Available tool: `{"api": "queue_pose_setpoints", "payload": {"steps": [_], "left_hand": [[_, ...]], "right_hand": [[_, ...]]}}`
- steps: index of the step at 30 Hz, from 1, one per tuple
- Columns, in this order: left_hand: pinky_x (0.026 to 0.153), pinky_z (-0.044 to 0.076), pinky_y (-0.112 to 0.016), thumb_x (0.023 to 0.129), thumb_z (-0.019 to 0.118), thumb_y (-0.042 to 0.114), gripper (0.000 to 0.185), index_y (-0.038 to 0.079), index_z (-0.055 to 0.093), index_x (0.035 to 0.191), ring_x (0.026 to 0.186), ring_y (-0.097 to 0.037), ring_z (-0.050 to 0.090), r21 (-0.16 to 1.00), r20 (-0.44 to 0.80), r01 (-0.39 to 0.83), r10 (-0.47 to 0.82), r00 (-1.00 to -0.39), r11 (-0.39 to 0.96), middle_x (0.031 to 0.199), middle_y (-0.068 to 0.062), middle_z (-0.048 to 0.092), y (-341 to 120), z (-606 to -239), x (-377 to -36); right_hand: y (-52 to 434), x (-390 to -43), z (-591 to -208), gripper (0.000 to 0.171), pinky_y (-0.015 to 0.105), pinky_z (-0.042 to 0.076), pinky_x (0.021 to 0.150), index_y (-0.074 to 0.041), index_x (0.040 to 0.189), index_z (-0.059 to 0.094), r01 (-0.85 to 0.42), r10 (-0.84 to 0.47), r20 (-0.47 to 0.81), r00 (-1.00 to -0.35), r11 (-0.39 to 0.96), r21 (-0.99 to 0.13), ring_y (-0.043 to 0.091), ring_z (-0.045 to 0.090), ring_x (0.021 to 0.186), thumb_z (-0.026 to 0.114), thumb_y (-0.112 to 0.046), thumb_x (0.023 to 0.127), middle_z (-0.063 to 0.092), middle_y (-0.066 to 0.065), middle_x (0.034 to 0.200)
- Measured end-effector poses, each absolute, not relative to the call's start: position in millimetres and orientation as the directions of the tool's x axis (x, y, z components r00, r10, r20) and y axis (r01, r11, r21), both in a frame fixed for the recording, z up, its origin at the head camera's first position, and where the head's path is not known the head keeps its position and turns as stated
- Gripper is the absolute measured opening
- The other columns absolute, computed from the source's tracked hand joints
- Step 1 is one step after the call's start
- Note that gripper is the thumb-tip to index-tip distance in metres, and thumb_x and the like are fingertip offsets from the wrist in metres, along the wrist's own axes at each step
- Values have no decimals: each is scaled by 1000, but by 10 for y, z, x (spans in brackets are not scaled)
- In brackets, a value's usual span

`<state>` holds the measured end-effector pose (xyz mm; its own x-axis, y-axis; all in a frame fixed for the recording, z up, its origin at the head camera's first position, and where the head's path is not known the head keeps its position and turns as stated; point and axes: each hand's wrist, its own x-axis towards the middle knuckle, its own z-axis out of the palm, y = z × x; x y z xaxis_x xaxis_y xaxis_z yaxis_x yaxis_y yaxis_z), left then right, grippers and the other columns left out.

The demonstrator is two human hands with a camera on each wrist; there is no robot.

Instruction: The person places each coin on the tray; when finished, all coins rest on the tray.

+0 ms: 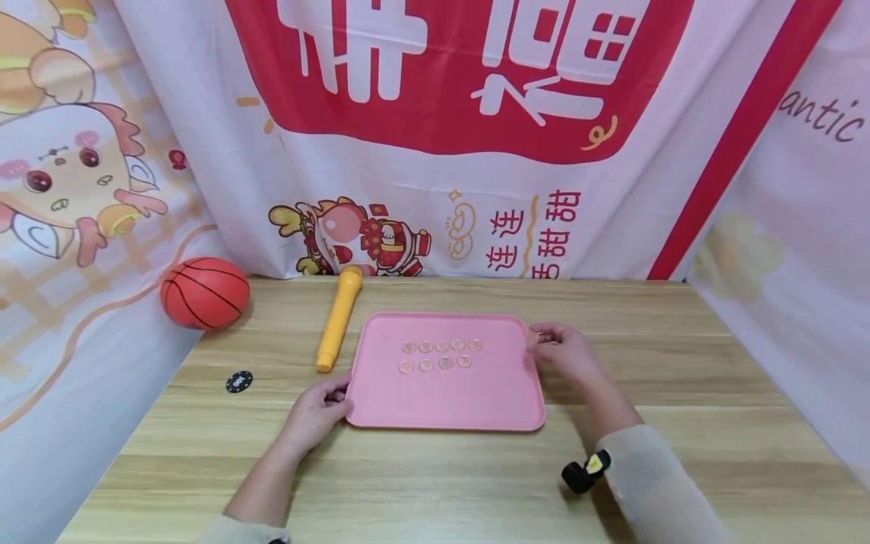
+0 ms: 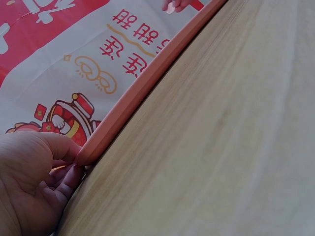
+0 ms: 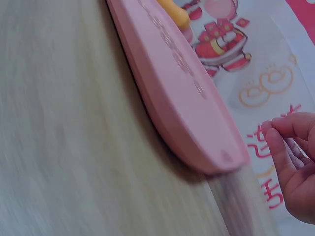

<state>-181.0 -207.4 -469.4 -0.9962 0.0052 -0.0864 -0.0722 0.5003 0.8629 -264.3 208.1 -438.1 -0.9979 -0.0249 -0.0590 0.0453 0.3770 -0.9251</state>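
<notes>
1. a pink tray (image 1: 445, 397) lies flat on the wooden surface (image 1: 435, 483), near the middle, its long sides running left to right.
2. on the far half of the tray sit small clear round discs (image 1: 442, 346) in two short rows, five in the far row and four in the near row, each just beside the next.
3. the left hand (image 1: 318, 412) rests at the tray's near left corner; the left wrist view shows its fingers (image 2: 64, 179) curled under the rim there with the thumb against the edge, so it grips the tray.
4. the right hand (image 1: 563, 349) is at the tray's far right corner, fingers bent toward the rim. in the right wrist view the fingertips (image 3: 275, 135) are pinched together just beside the corner and apart from it; whether they hold one of the small discs cannot be told.
5. a black and yellow device (image 1: 586, 472) is strapped at the right wrist, over a pale sleeve (image 1: 662, 491).
6. a yellow toy microphone (image 1: 339, 317) lies just left of the tray, pointing away from the person, not touching it.
7. a small black chip (image 1: 239, 381) lies on the surface further left, well apart from the tray.
8. an orange basketball (image 1: 205, 292) sits at the far left edge of the surface, against the printed cloth backdrop (image 1: 476, 151) that hangs behind and to both sides.
</notes>
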Motion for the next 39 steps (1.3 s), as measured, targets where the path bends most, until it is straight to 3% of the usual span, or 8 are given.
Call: {"api": "queue_pose_setpoints", "payload": {"steps": [6,13,18,25,31,39], "left_hand": [[73,49,-17,87,64,3,50,-8,53,134,91,-16,58,861,-82,-67,8,-997,504,106,-17,65,-2068,-4703,-1807],[72,49,-18,87,64,3,50,-8,54,134,91,-16,59,864,-80,-67,5,-997,499,106,-17,65,-2058,-4701,-1806],[72,49,-18,87,64,3,50,-7,54,134,90,-15,58,863,-80,-68,3,-997,501,106,-16,65,-2058,-4714,-1816],[72,49,-17,87,64,2,50,-8,54,134,90,-15,58,865,-74,-61,6,-997,498,106,-17,65,-2058,-4716,-1815],[72,49,-17,86,64,2,50,-8,54,134,91,-16,58,864,-72,-59,6,-997,500,106,-16,65,-2058,-4719,-1815],[72,49,-17,86,64,1,49,-8,54,133,90,-15,58,867,-67,-55,5,-998,494,104,-16,66,-2061,-4726,-1819]], "right_hand": [[1785,-2612,-4415,44,16,50,68,10,127,58,58,-48,-76,-996,302,-951,6,54,83,67,2,84,62,3,93],[1559,-2616,-4484,38,20,52,74,4,118,66,68,-47,-94,-994,394,-917,13,58,86,72,-1,81,67,12,99],[1458,-2642,-4564,35,22,54,75,2,114,68,86,-63,-125,-990,429,-899,13,60,86,75,-3,80,69,12,99],[1367,-2653,-4637,34,20,50,64,5,111,68,90,-73,-131,-989,415,-905,9,58,74,75,1,77,70,12,92],[1352,-2663,-4669,30,23,53,75,5,106,71,20,-85,-75,-994,523,-852,11,61,79,76,-4,78,72,13,91],[1331,-2681,-4671,24,25,52,76,0,101,73,21,-75,-84,-994,610,-792,13,61,81,78,-9,79,71,9,89]]}}
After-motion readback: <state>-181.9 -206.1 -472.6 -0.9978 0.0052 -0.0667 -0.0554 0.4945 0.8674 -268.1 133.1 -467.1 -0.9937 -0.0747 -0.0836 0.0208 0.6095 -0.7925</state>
